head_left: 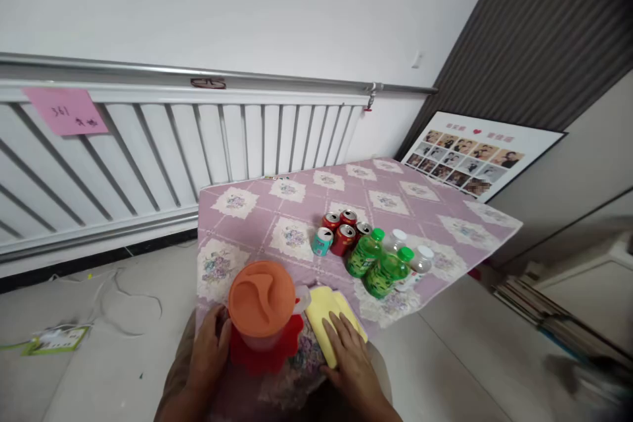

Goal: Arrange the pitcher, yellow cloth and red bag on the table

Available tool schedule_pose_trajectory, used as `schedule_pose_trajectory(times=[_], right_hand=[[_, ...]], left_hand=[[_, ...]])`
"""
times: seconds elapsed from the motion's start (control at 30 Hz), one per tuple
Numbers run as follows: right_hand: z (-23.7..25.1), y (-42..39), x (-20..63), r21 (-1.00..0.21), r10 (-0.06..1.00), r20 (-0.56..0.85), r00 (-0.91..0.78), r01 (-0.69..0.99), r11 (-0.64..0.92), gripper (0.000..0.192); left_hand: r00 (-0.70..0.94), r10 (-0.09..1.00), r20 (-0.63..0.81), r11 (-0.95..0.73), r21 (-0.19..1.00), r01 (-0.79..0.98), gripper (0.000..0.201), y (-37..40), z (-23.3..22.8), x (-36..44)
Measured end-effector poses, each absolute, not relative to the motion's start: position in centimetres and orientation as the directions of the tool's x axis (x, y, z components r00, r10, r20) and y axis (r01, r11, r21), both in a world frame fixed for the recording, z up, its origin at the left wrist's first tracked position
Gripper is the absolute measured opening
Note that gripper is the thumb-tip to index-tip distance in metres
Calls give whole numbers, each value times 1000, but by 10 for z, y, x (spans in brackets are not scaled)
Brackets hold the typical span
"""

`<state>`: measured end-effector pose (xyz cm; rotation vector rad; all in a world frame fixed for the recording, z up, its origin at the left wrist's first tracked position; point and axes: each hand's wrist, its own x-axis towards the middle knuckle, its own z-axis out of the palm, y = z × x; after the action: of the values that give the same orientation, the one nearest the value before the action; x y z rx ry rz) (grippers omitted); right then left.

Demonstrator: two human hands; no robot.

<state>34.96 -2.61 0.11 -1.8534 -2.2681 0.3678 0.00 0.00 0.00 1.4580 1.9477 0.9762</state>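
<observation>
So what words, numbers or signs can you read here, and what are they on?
"361": pink note on the radiator; characters beside it too blurred.
Photo board: red heart; its characters too blurred.
Cans and bottles: labels too small to read.
Orange-lidded jug, yellow cloth: no text visible.

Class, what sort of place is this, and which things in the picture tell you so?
Probably a room in a home, though that's not certain: the white radiator, lilac floral tablecloth and photo board leaning at the side suggest it.
</observation>
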Motion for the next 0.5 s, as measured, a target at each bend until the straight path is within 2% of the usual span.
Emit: schedule_pose_trajectory(times=[0.07, 0.17, 0.23, 0.3, 0.33, 0.4, 0.5], right_hand=[[-3, -26, 355, -379, 975, 47, -215, 900, 216, 78], [-4, -20, 365, -618, 969, 146, -201, 746, 248, 59], [4, -15, 372, -823, 988, 148, -34, 550, 142, 47], [16, -11, 381, -982, 968, 18, 252, 185, -30, 44], [22, -9, 386, -996, 927, -82, 365, -13, -83, 45], [34, -10, 396, -941, 848, -243, 472, -325, -88, 48], [46, -19, 413, -834, 798, -337, 499, -552, -7, 43]], left_hand=[[-313, 950, 10, 165, 833, 528, 48, 0, -1, -2], [-402, 915, 8, 179, 887, 425, 47, -7, -3, -9], [-473, 881, 14, 202, 893, 402, 46, -18, -5, -14], [-496, 868, 27, 210, 885, 416, 45, -35, -5, -18], [-484, 874, 35, 201, 881, 428, 44, -45, -4, -18], [-411, 911, 38, 170, 873, 458, 41, -67, 1, -14], [-170, 985, -2, 92, 846, 525, 31, -91, 13, 3]])
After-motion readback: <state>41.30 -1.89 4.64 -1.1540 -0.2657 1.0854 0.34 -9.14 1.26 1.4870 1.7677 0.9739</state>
